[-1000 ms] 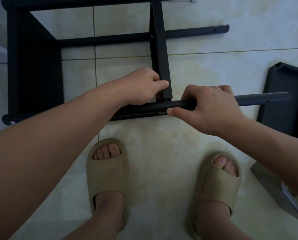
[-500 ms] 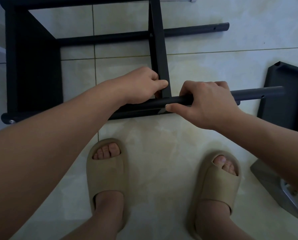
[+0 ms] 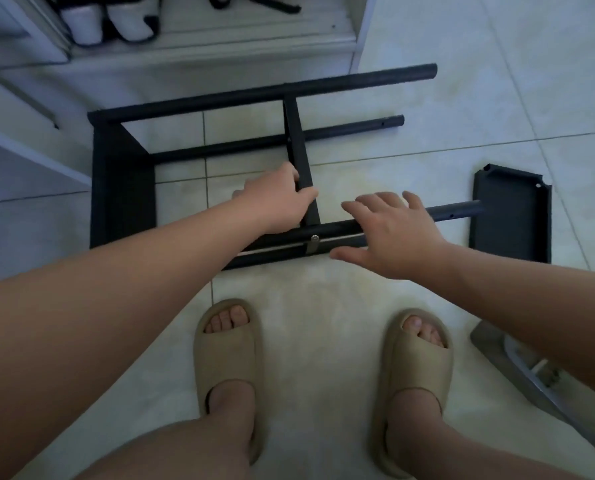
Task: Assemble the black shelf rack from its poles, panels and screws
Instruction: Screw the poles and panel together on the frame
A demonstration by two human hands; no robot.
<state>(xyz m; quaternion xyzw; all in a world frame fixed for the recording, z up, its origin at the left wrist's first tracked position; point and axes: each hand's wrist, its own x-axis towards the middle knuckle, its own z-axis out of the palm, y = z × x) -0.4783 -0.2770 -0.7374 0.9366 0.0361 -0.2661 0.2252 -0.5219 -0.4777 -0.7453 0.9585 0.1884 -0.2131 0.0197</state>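
Shoes (image 3: pixel 109 19), white, sit in an open cabinet shelf (image 3: pixel 220 46) at upper left. Below it the half-built black rack (image 3: pixel 123 188) lies on its side on the tiled floor. The left hand (image 3: pixel 275 202) grips the middle panel (image 3: pixel 301 161), fingers curled round its edge. The right hand (image 3: pixel 393 233), which clenched the front pole (image 3: pixel 455 211) a moment ago, now spreads its fingers over it, perhaps touching. A loose panel (image 3: pixel 510 216) lies just right.
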